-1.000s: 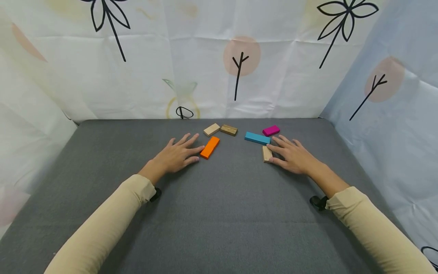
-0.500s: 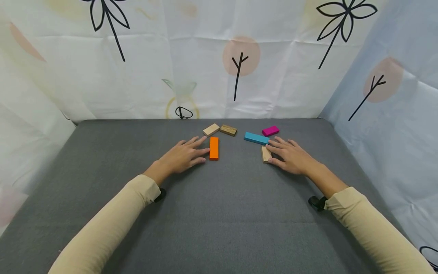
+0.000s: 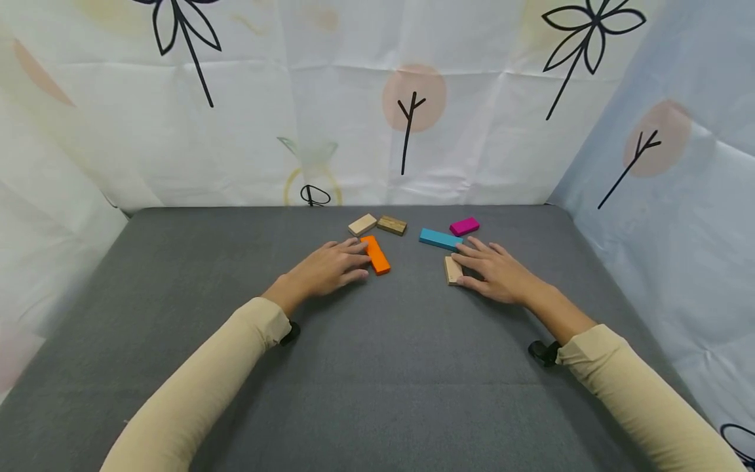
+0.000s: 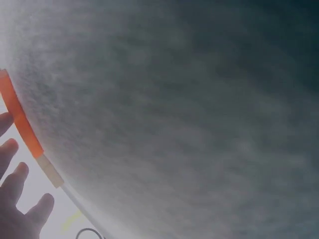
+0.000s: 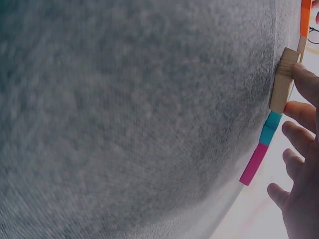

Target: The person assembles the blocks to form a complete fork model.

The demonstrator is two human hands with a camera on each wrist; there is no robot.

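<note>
My left hand (image 3: 330, 269) reaches in from the left with its fingers spread, and fingertips touch the left side of an orange block (image 3: 375, 255). The block lies flat and tilted on the grey table. In the right wrist view, the thumb and index fingertip of my right hand (image 5: 301, 164) are at a light wooden block (image 5: 282, 82). From the head view, that hand's fingers look extended, and a blue block (image 3: 440, 238) lies just beyond their tips. A magenta block (image 3: 464, 226) rests behind the blue one.
A pale wooden block (image 3: 362, 225) and a darker brown wooden block (image 3: 392, 225) lie at the back, behind the orange block. The grey table (image 3: 377, 380) ends at a white patterned cloth (image 3: 354, 98), with more cloth on both sides.
The orange block has slid right and turned, its near end swinging from left to right, as my left hand moved right. The light wooden block has shifted slightly left and nearer with my right hand.
</note>
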